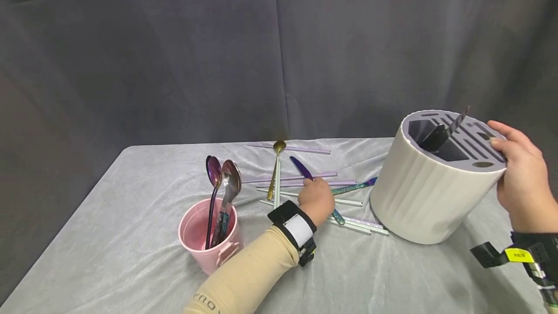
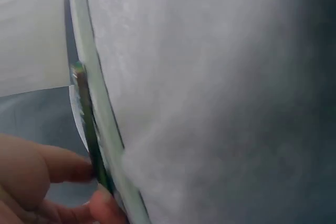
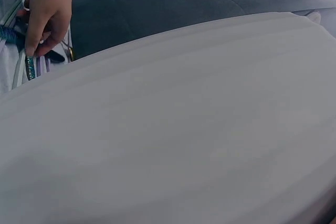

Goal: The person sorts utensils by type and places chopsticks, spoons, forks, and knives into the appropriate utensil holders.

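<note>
1. Dark grey cloth (image 1: 174, 62) hangs behind a table (image 1: 144, 207) draped in pale, crinkled fabric.
2. Mid-table, among slim, square, pale-green sticks (image 1: 357, 227), is a knife (image 1: 301, 166) with a purple metal blade and glittery teal handle; whether it touches the fabric, I cannot tell.
3. Fingers of the left hand (image 1: 317, 200) are pinched together on the knife's handle. One stick runs right beside that handle, so the pinch should take the knife alone; a straight-up lift would probably disturb the sticks least.
4. Fingers of the right hand (image 1: 520, 173) are clamped on the rim of a white, fluted, round utensil holder (image 1: 429, 202) with a grey slotted top. It appears to lean, so this grip should stay firm and steady.
</note>
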Motion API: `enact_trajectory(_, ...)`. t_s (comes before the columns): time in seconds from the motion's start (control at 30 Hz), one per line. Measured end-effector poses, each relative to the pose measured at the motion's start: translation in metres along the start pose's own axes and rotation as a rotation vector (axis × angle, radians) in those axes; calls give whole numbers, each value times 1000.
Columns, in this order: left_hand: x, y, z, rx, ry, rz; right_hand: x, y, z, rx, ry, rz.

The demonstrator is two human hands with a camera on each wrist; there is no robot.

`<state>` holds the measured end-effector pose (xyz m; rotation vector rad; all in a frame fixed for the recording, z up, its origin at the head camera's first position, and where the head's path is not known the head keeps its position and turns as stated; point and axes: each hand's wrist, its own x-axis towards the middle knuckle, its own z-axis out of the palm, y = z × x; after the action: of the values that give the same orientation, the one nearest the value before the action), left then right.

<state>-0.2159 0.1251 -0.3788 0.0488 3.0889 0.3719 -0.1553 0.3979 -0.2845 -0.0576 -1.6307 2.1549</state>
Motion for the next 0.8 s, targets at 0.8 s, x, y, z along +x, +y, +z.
enact_trajectory(0.8, 1, -15, -37, -756, 70, 171, -2, -1, 3, 5, -14, -23)
